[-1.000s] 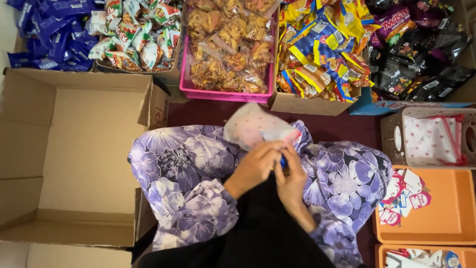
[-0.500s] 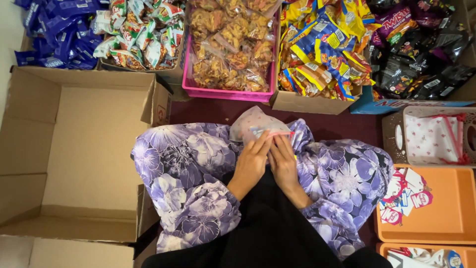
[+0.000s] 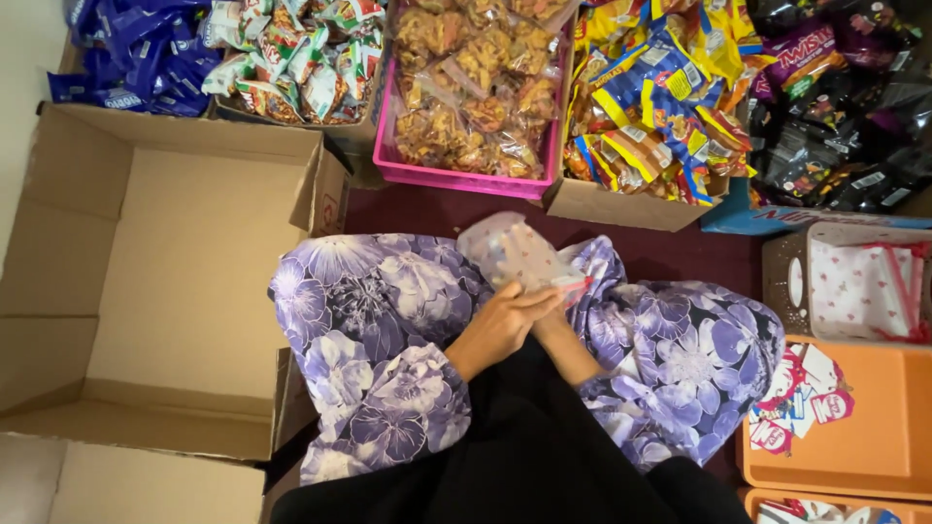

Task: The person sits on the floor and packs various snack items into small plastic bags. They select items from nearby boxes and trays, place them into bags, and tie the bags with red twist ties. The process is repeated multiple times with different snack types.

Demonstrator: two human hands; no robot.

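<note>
One big cardboard box (image 3: 184,281) lies open on the person's left, its flaps folded out. Beyond the knees runs a row of snack stock: blue packets (image 3: 136,53), a carton of red-and-green packets (image 3: 291,58), a pink crate (image 3: 466,180) of clear bags of fried snacks, a box of yellow-and-blue packets (image 3: 660,97) and a heap of dark packets (image 3: 835,107). To the right sit a brown basket (image 3: 782,281) holding patterned bags, and an orange tray (image 3: 854,437) with red-and-white stickers (another tray edge shows below it).

In the lap, over the purple flowered skirt (image 3: 680,359), rests a small clear patterned bag (image 3: 515,252) with a pink closing strip. Half a second ago both hands lay side by side, fingers flat on the strip; now the left hand (image 3: 500,325) has crossed over the right hand (image 3: 553,325), fingers pressed along the bag's mouth, pinching it. The right hand is mostly covered, so its grip cannot be told. The bag has tilted, its body pointing up and left, away from the hands.
</note>
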